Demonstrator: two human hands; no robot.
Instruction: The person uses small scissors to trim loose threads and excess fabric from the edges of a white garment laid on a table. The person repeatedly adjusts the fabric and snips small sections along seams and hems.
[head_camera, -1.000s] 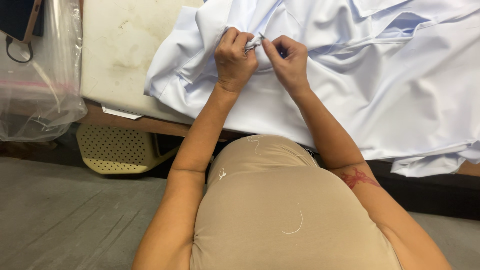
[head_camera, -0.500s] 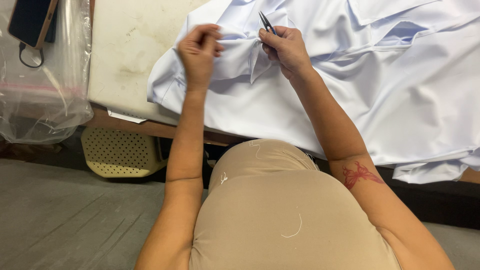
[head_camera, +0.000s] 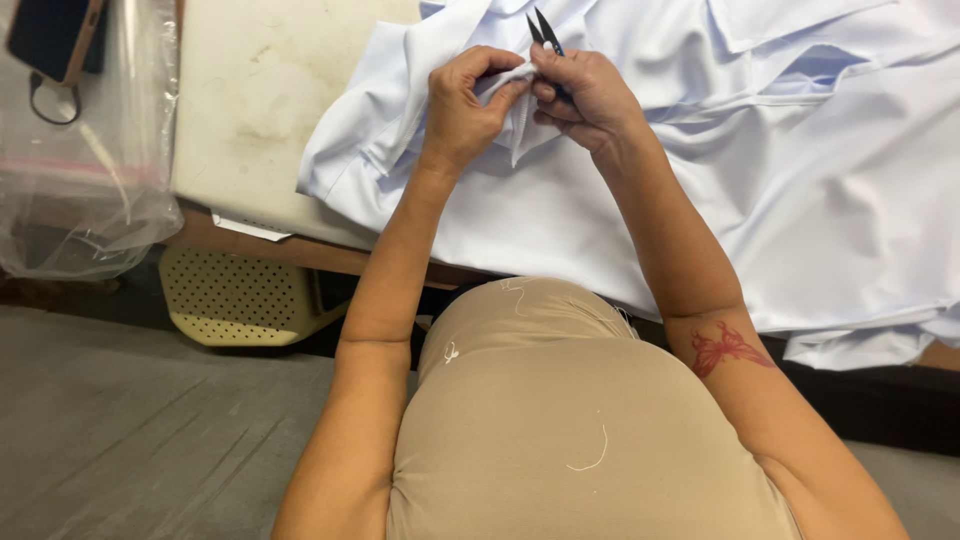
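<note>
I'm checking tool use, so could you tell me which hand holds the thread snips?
The right hand holds the black snips; the left hand only pinches white cloth.

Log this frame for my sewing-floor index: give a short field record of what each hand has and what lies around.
left hand: pinches a fold of the white garment
right hand: holds black thread snips, blades pointing up and away, and also touches the fold
surface: padded cream table, garment spread over it
left side: clear plastic bag, phone at the top corner
below table: perforated cream stool
lap: loose white threads on tan clothing
</note>
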